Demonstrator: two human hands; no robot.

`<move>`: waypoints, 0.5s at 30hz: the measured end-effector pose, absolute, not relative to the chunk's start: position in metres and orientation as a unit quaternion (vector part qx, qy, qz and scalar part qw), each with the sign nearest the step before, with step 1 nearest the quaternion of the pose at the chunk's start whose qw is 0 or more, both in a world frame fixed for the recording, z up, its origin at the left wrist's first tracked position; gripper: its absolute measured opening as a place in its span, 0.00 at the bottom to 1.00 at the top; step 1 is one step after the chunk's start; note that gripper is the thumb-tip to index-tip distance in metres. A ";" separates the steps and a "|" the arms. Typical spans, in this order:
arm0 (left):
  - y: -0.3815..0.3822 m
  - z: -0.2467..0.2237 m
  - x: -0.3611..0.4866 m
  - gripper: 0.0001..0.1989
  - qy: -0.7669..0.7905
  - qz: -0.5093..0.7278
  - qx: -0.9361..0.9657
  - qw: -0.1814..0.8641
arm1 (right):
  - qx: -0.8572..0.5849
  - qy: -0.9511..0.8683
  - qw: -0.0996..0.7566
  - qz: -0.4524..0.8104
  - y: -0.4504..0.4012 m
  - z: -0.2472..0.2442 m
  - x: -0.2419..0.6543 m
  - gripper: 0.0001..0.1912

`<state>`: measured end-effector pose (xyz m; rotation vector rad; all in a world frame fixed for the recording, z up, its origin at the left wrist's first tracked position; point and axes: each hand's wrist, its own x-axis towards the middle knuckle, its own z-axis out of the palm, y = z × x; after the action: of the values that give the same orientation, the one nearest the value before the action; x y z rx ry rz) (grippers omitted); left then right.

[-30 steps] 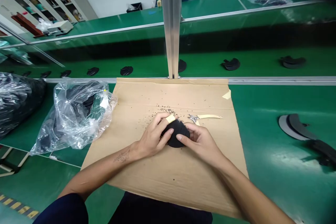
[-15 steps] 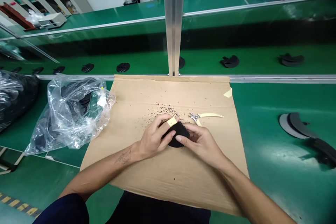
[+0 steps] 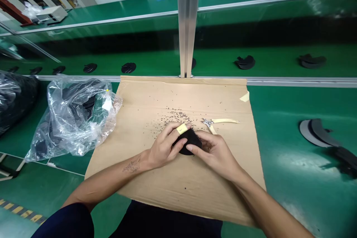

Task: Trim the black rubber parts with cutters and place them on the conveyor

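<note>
Between my two hands is a black curved part (image 3: 188,142), held above the cardboard sheet (image 3: 173,189). My left hand (image 3: 169,143) grips its left side with thumb and fingers; a yellow band (image 3: 182,129) wraps one of the fingers. The right edge is pinched by my right hand (image 3: 210,148), thumb in front and fingers behind. Just beyond the right hand lie cutting pliers (image 3: 223,121) with pale yellow handles, their jaws pointing left. Small black scraps (image 3: 177,115) are scattered on the cardboard behind my hands. My fingers hide much of the part.
A clear plastic bag (image 3: 75,119) of black parts sits at the left, beside a dark bag (image 3: 16,100). Black curved pieces (image 3: 320,134) lie on the green table at right. A metal post (image 3: 188,26) rises behind the cardboard; several black parts (image 3: 245,62) line the green surface beyond.
The view has shifted slightly. Both hands keep their grip on the black curved part, with hardly any visible movement.
</note>
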<state>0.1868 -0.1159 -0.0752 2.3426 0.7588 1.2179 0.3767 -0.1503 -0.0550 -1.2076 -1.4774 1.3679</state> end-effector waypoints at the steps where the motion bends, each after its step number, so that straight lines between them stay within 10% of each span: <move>1: -0.116 -0.075 0.187 0.24 0.268 0.435 0.838 0.192 | -0.475 -0.581 0.388 0.535 -0.151 -0.054 0.376 0.16; 15: -0.109 -0.065 0.183 0.24 0.236 0.450 0.840 0.191 | -0.455 -0.691 0.399 0.396 -0.150 -0.053 0.381 0.10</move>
<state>0.1832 -0.1088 -0.0645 2.3597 0.6624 1.2634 0.3807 -0.1497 -0.0526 -1.1507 -1.7480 1.0009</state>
